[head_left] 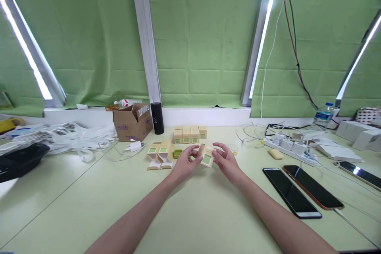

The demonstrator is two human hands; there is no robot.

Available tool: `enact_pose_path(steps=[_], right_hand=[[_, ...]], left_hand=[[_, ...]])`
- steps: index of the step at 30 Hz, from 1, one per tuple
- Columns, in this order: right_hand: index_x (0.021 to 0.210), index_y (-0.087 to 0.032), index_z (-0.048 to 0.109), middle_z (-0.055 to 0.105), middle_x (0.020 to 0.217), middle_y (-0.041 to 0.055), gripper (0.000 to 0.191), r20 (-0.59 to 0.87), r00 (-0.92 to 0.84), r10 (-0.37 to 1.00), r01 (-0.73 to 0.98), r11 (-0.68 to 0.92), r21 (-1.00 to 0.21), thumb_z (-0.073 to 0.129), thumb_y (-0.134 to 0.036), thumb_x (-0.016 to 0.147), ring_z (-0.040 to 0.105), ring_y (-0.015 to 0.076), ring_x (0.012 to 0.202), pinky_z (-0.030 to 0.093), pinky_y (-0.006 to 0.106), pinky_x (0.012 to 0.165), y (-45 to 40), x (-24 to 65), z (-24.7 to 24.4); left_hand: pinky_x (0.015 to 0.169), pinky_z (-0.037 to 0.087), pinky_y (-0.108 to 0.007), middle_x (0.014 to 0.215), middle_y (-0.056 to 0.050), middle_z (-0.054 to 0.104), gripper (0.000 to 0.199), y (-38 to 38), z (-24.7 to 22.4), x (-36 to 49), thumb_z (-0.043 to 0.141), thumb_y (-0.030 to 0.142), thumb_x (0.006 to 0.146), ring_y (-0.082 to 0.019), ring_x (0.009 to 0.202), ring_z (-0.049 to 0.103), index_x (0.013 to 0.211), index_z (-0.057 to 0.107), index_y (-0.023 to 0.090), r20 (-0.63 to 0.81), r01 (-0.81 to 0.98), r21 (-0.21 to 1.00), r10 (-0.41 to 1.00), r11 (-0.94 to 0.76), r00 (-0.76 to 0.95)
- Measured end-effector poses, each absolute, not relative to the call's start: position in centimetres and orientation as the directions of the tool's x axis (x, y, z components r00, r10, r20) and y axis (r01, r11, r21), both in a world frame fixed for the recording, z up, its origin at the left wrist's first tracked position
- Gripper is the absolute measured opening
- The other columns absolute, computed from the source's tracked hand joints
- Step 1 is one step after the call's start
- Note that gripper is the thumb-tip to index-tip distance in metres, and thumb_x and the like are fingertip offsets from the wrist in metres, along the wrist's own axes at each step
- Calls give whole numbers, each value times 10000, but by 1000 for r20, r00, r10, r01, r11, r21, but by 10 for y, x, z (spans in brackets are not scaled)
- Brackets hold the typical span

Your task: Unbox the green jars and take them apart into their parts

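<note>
A small tan box with a green square (206,160) is held between my two hands over the table. Fingers of my left hand (187,162) pinch its left side, while my right hand (228,161) grips its right edge. Left of my left hand lie two tan boxes (160,150) with their flaps open. A small green item (177,153) sits between them and my left hand. Behind my hands stands a group of closed tan boxes (186,135), each with a green square.
Behind at the left are a cardboard carton (131,125) and a black cylinder (157,118). Toward the right lie phones (291,192), a power strip (290,151) with tangled cables and a water bottle (324,116). White straps (80,139) cover the far left.
</note>
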State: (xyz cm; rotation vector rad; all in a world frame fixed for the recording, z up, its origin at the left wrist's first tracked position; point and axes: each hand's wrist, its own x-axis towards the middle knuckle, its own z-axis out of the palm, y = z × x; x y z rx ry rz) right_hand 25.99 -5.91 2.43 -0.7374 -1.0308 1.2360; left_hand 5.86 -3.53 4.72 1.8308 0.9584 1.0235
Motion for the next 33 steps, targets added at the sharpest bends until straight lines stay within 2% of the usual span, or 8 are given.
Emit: enact_pose_path(steps=[3,8,13,16,20,26,29,33], right_hand=[[1141,-269,618,780,928,32,567,170,-57,984,-505,119,-855,911,-478,703,738,229,867,554,350,799,-59,261,15],[1206,-284,600,786,1110,69,549,83,-175,981,-538,-24,-843,851,-439,742,741,280,999,549,363,747,-68,263,18],[1189,-284,570,770,1174,98,550,121,-133,984,-502,38,-864,835,-456,738,729,309,1060,550,412,809,-67,263,18],[1171,-293,556,744,1203,84,582,172,-39,984,-474,133,-871,867,-420,696,712,283,1065,546,414,876,-63,263,13],[1159,-295,549,702,1164,66,609,279,71,958,-305,287,-908,878,-325,648,658,261,1111,532,420,956,-60,261,8],[1165,-287,563,614,1174,48,614,311,148,939,-36,320,-947,816,-230,608,629,232,1033,537,408,902,-60,251,-2],[1203,-296,569,599,1145,42,661,330,111,937,9,332,-943,834,-234,600,610,245,1089,541,379,864,-64,248,-4],[1216,-292,562,595,1140,54,528,353,59,934,-68,357,-932,779,-402,747,635,240,1065,565,365,810,-65,252,0]], left_hand=[[877,494,-389,1093,-109,732,472,-47,41,61,642,509,914,-261,1028,673,1259,610,187,370,210,867,866,-452,337],[898,477,-382,973,-59,736,282,-59,33,57,557,419,983,-223,952,679,1158,623,208,442,208,830,839,-517,318],[835,464,-380,897,-39,726,169,-56,27,55,507,331,995,-223,908,679,1093,584,217,450,344,788,859,-510,243],[901,477,-414,932,-50,714,122,-57,23,56,514,293,978,-247,983,667,1063,566,223,474,442,726,849,-527,235],[1050,453,-469,1087,-85,694,254,-65,19,60,565,280,951,-286,1235,588,1199,532,233,453,515,663,838,-544,303],[1066,470,-517,1305,-150,593,592,-74,17,67,710,332,855,-330,1288,560,1363,433,207,405,579,637,860,-509,311],[1054,472,-533,1368,-168,566,580,-73,16,66,703,386,865,-350,1317,531,1337,421,203,407,596,619,858,-511,313],[1076,450,-549,1399,-179,547,540,-68,13,64,675,390,885,-361,1339,516,1315,401,210,406,578,643,864,-501,298]])
